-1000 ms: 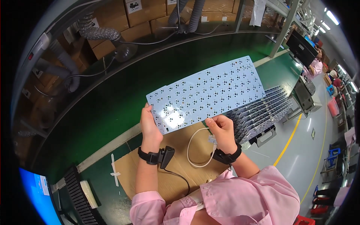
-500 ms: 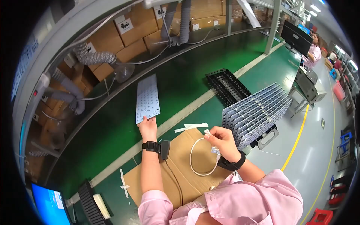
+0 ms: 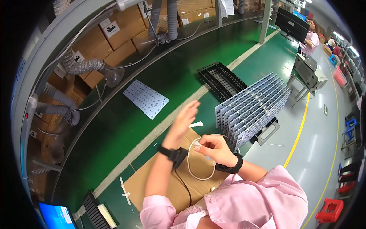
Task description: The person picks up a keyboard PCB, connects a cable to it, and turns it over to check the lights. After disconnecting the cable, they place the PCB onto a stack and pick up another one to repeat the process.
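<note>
1. Pale blue board [image 3: 146, 99]: lying flat on the green belt [image 3: 95, 152], beyond the pale rail, untouched by either hand. Pattern of small dark marks is covering its face. Judging by its thin, panel-like look: probably light and fairly stiff, perhaps flexing a little if lifted by one corner. Smooth face is likely offering a slippery hold; marked area is best treated as fragile. Suggested hold: opposite edges, or thumb and fingers at one short edge, keeping pads off the face.

2. Left hand [image 3: 183, 122]: hovering near the rail, apart from the board. Grip is standing open, fingers extended, pinching nothing.

3. White cable [image 3: 189, 164]: looping over the cardboard [image 3: 200, 164] toward the right wrist. Looking soft and springy; the small end piece is seeming the firmer place to hold.

4. Right hand [image 3: 215, 149]: thumb and forefinger are pinching the cable's end above the cardboard.

5. Black rack [image 3: 223, 81]: sitting just behind the row of boards, its slotted sides showing.

6. Row of boards [image 3: 251, 108]: standing on edge, closely spaced, at the desk [image 3: 267, 61]. Upper edges are appearing easiest to grasp; neighbours could be scraping if one is drawn out tilted.
</note>
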Action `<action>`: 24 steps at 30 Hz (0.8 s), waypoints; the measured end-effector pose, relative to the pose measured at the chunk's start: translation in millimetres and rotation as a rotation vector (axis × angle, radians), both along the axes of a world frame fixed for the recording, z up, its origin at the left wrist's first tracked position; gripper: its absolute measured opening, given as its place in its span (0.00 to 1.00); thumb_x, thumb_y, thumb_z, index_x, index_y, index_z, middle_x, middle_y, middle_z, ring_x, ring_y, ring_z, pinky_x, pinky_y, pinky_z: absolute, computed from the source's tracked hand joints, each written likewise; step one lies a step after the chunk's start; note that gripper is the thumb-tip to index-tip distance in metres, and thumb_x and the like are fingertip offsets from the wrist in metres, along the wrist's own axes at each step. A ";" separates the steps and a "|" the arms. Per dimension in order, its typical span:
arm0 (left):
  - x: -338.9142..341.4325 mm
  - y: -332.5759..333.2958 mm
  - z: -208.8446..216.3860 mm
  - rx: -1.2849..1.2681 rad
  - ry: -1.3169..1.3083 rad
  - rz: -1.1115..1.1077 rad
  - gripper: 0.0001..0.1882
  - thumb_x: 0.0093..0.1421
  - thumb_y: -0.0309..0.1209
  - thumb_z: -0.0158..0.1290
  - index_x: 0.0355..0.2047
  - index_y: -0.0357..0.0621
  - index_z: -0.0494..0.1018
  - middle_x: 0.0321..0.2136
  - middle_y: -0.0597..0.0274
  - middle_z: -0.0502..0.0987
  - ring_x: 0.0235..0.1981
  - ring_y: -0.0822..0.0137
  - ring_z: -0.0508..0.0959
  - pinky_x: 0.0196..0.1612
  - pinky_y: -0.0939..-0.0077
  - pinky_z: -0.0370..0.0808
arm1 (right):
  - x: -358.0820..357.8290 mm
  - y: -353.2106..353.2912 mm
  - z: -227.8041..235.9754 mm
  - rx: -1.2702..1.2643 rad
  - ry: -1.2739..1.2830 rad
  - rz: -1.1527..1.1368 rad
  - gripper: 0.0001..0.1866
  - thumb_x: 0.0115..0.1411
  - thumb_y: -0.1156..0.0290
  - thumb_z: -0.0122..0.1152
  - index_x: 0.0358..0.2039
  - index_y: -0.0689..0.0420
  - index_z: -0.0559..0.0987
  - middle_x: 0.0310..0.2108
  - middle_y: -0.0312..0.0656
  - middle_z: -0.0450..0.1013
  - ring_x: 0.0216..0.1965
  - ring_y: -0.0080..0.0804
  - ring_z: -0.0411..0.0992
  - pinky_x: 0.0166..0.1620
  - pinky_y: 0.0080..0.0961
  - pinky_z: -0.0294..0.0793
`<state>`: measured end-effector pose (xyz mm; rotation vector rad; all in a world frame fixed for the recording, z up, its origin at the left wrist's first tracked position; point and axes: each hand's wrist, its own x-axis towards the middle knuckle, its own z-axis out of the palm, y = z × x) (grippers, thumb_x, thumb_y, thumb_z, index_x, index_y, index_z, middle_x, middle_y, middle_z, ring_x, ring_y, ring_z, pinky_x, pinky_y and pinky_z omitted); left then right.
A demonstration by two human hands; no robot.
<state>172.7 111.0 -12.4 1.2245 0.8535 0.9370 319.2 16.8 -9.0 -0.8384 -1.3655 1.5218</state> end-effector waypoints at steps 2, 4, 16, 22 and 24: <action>33.3 -3.9 -3.3 0.217 0.036 -0.117 0.25 0.63 0.42 0.41 0.57 0.42 0.57 0.54 0.61 0.63 0.57 0.66 0.59 0.58 0.68 0.54 | -2.8 -3.8 -0.5 0.097 0.011 0.004 0.09 0.54 0.72 0.59 0.20 0.60 0.70 0.14 0.25 0.59 0.17 0.09 0.54 0.19 0.13 0.51; 56.3 -1.7 -17.5 0.144 -0.019 -0.159 0.26 0.63 0.44 0.41 0.56 0.43 0.57 0.54 0.62 0.63 0.56 0.67 0.60 0.57 0.70 0.55 | -3.3 -5.0 0.1 0.149 0.017 0.008 0.10 0.54 0.72 0.59 0.20 0.60 0.70 0.13 0.24 0.57 0.17 0.10 0.52 0.19 0.13 0.50; 56.3 -3.7 -21.2 0.055 -0.494 0.261 0.26 0.62 0.48 0.40 0.49 0.38 0.62 0.47 0.57 0.69 0.48 0.65 0.69 0.53 0.70 0.64 | 11.9 -11.9 3.8 0.037 0.066 -0.045 0.08 0.54 0.73 0.59 0.21 0.60 0.71 0.15 0.24 0.60 0.18 0.09 0.54 0.19 0.12 0.52; -28.7 -19.0 29.5 0.205 -0.639 0.622 0.26 0.62 0.47 0.40 0.48 0.34 0.64 0.48 0.55 0.68 0.48 0.65 0.69 0.53 0.71 0.63 | 21.1 -9.4 -7.2 0.046 0.071 -0.128 0.03 0.52 0.79 0.58 0.24 0.61 0.72 0.20 0.26 0.64 0.22 0.08 0.59 0.23 0.10 0.56; -70.1 -29.9 36.5 0.226 -0.550 0.796 0.25 0.62 0.46 0.41 0.46 0.34 0.65 0.46 0.57 0.70 0.47 0.66 0.69 0.52 0.72 0.63 | 17.2 -8.9 -5.9 0.059 0.100 -0.133 0.02 0.52 0.79 0.57 0.25 0.61 0.73 0.21 0.27 0.64 0.23 0.08 0.59 0.24 0.09 0.56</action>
